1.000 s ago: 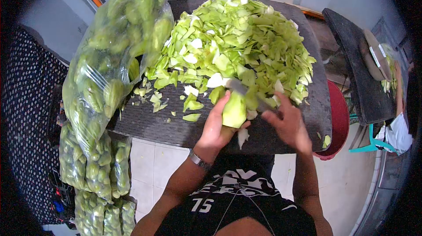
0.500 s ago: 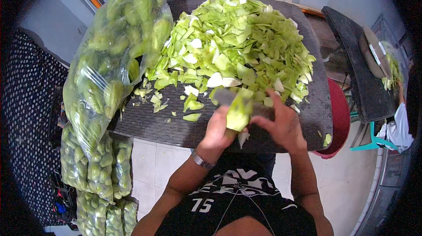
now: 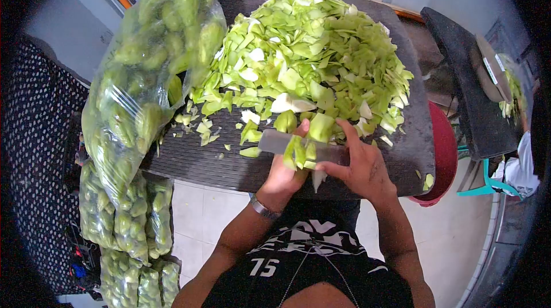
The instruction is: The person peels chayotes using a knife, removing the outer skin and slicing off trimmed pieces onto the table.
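Observation:
My left hand (image 3: 285,171) is wrapped round a pale green vegetable (image 3: 321,128), partly hidden behind the blade. A wide knife (image 3: 275,141) lies across it, its handle end in my right hand (image 3: 361,164), whose thumb and fingers close on it. Cut green slices (image 3: 296,152) are on the blade. Just beyond my hands a large heap of green slices (image 3: 321,49) covers much of the dark woven table (image 3: 212,161). A whitish piece (image 3: 291,103) rests at the heap's near edge.
A clear bag of whole green vegetables (image 3: 138,72) leans over the table's left side, with more filled bags (image 3: 129,216) below. A red tub (image 3: 442,153) stands at the right. Farther right are a dark table (image 3: 468,90), a hat (image 3: 491,70) and part of another person.
The knife has swung leftward across the vegetable, and slices now show on its blade. My right hand has closed in on the vegetable from the right. The other person's hat has shifted slightly.

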Tool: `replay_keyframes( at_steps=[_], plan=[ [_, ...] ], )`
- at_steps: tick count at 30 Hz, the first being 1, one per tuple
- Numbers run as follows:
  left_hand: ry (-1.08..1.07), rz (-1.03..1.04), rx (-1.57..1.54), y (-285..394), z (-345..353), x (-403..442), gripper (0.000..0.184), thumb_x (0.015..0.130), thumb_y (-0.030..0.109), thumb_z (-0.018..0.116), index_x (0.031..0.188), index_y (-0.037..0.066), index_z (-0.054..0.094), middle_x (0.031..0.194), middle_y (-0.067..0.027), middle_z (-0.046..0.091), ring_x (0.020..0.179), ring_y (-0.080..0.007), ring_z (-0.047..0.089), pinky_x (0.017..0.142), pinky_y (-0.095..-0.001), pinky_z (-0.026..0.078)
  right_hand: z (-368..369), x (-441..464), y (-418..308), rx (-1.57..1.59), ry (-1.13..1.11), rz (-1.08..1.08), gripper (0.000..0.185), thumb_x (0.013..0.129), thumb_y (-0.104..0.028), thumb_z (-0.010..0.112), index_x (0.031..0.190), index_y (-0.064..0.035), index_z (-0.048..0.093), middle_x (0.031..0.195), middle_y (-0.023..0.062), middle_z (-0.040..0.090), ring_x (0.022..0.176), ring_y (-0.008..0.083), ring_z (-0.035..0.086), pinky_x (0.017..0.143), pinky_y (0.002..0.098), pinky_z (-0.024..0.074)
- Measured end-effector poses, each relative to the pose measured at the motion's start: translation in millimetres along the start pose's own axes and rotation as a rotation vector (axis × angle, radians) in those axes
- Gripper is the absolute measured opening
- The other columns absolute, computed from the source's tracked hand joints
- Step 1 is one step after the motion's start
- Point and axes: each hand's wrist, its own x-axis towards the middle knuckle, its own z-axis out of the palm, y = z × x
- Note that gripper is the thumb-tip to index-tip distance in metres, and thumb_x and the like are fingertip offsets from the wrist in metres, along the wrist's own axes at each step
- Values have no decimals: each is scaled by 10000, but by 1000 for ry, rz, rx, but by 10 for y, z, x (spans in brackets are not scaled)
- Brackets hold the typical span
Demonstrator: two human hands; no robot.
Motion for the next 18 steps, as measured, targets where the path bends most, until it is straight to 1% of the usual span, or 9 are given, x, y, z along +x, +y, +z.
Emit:
replay_keyframes(
  at_steps=[2, 4, 6, 8, 10, 12, 14, 16, 18],
  plan=[
    [-192, 152, 551, 82, -186, -76, 430, 1056, 411, 569, 1286, 49, 610, 1085, -78, 710, 919, -208, 707, 755, -381, 592, -16, 30, 83, -78, 74, 21, 894, 817, -512, 824, 1472, -50, 426, 807, 237, 690, 812, 396, 733, 710, 434, 542],
    [-193, 105, 607, 130, -218, -117, 456, 1056, 446, 545, 1282, 56, 612, 1049, -78, 718, 850, -213, 714, 661, -374, 592, -126, 83, 252, 3, 58, 52, 894, 840, -537, 791, 1460, -18, 408, 951, 281, 703, 890, 452, 718, 768, 491, 563],
    [-13, -130, 165, 179, -105, -103, 497, 1051, 492, 522, 1290, 65, 611, 1032, -82, 732, 787, -227, 724, 575, -367, 583, -193, 97, 392, 34, 83, 77, 874, 855, -532, 778, 1444, -1, 411, 1020, 304, 710, 935, 477, 712, 801, 513, 573],
    [22, -147, 170, 197, -76, -97, 484, 1056, 498, 503, 1262, 76, 618, 1034, -92, 722, 801, -233, 710, 588, -366, 569, -217, 83, 475, 13, 153, 102, 829, 861, -496, 786, 1425, 0, 434, 1015, 306, 711, 948, 468, 714, 811, 500, 572],
    [-7, -164, 150, 190, -170, -45, 487, 1050, 481, 535, 1293, 66, 609, 1079, -99, 718, 891, -236, 720, 667, -374, 595, -285, 59, 288, 72, 42, 173, 846, 846, -508, 797, 1427, -5, 445, 1019, 309, 709, 982, 472, 708, 849, 494, 567],
    [-9, 56, 276, 34, -204, -13, 502, 1059, 501, 508, 1294, 70, 612, 1104, -80, 708, 938, -220, 702, 678, -396, 586, -233, 1, 126, 110, -61, 141, 871, 844, -522, 795, 1443, -7, 428, 1034, 309, 708, 985, 480, 705, 854, 500, 566],
    [-19, 104, 269, -55, -193, 32, 515, 1063, 513, 493, 1329, 83, 590, 1146, -73, 699, 979, -215, 693, 688, -414, 584, -93, -43, 29, 64, -79, 58, 953, 825, -592, 780, 1475, -17, 386, 1049, 306, 707, 948, 493, 705, 835, 519, 568],
    [-29, -13, 131, -69, -187, 87, 534, 1063, 517, 490, 1399, 105, 545, 1206, -79, 690, 1013, -223, 690, 698, -426, 589, -3, -44, -51, 35, -100, 20, 984, 815, -625, 771, 1486, -27, 370, 1052, 301, 708, 934, 495, 706, 830, 526, 568],
    [6, 6, 127, -89, -268, 66, 537, 1060, 515, 493, 1451, 149, 497, 1202, -81, 686, 1002, -231, 694, 638, -408, 590, -9, 1, 25, 2, -79, 44, 1009, 796, -649, 771, 1489, -35, 372, 1008, 300, 712, 936, 479, 710, 826, 527, 569]
  ],
)
